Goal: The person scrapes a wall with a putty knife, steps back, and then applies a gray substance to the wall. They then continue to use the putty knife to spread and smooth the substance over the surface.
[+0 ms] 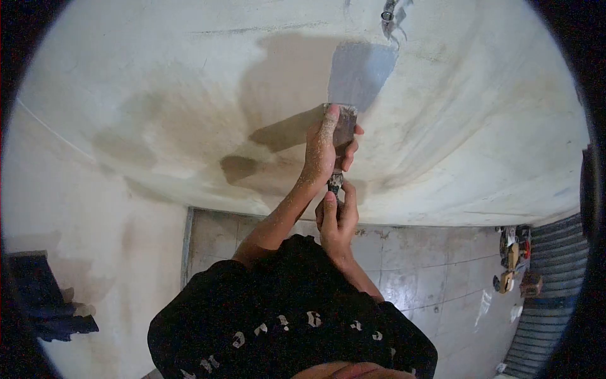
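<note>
A wide-bladed scraper [345,128] is pressed against the pale wall [480,139], its blade edge at the lower border of a bare grey-blue patch [363,72]. My left hand [323,148] is closed around the blade, with the thumb along its left side and fingertips showing on the right. Pale crumbs cover that thumb and forearm. Lower down, my right hand [338,221] grips the scraper's dark handle [334,187]. Part of the handle is hidden by the fingers.
A pipe stub [387,16] sticks out of the wall above the patch. Tiled floor [413,265] lies below. Boxes and small items [510,252] stand at the right beside a corrugated shutter [546,309]. Dark cloth [47,300] hangs at the left wall.
</note>
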Motion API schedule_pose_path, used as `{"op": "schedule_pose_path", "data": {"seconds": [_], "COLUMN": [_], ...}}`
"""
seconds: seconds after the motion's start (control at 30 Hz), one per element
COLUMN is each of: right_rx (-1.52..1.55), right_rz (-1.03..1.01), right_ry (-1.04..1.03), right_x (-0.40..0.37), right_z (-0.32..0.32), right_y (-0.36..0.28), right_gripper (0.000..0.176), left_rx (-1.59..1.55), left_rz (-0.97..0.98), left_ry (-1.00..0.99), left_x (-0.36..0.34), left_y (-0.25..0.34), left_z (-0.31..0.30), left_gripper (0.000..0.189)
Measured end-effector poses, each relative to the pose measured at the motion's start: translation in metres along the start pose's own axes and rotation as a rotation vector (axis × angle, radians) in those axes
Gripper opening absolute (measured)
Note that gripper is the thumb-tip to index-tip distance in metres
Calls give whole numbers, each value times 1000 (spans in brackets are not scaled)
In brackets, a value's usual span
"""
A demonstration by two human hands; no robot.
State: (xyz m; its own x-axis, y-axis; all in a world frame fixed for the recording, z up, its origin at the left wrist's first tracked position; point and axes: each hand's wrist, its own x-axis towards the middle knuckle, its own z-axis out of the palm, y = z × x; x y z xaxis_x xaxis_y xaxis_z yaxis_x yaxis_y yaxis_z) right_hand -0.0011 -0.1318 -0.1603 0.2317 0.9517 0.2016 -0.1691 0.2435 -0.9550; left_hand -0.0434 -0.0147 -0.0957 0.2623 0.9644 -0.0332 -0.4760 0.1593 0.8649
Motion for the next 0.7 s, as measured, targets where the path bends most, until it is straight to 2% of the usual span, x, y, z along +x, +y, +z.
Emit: {"op": "schedule_pose_path", "data": {"seconds": [0.13, 0.23, 0.33, 0.43, 0.53, 0.63, 0.7], "right_rx": [-71, -58, 30, 94, 141, 329, 249], "right_rz": [45, 5, 11, 113, 14, 56, 62], "right_ry": [10, 18, -13, -48, -86, -40, -67], "right_x": [-2, -2, 6, 9, 22, 26, 23], "right_z": [-2, 1, 0, -3, 2, 6, 0], "right_y": [1, 3, 11, 1, -10, -4, 4], "right_gripper": [38, 33, 33, 33, 33, 32, 32], "left_rx": [-14, 8, 43, 51, 75, 98, 98], "left_rz": [-6, -7, -12, 18, 77, 91, 65], "left_ry": [-33, -22, -22, -33, -35, -58, -30], "left_x": [1, -1, 5, 8, 10, 13, 13], "left_y": [-3, -2, -4, 2, 15, 20, 12], "left_z": [-1, -2, -3, -4, 1, 2, -2], "left_gripper": [65, 65, 65, 65, 67, 71, 71]}}
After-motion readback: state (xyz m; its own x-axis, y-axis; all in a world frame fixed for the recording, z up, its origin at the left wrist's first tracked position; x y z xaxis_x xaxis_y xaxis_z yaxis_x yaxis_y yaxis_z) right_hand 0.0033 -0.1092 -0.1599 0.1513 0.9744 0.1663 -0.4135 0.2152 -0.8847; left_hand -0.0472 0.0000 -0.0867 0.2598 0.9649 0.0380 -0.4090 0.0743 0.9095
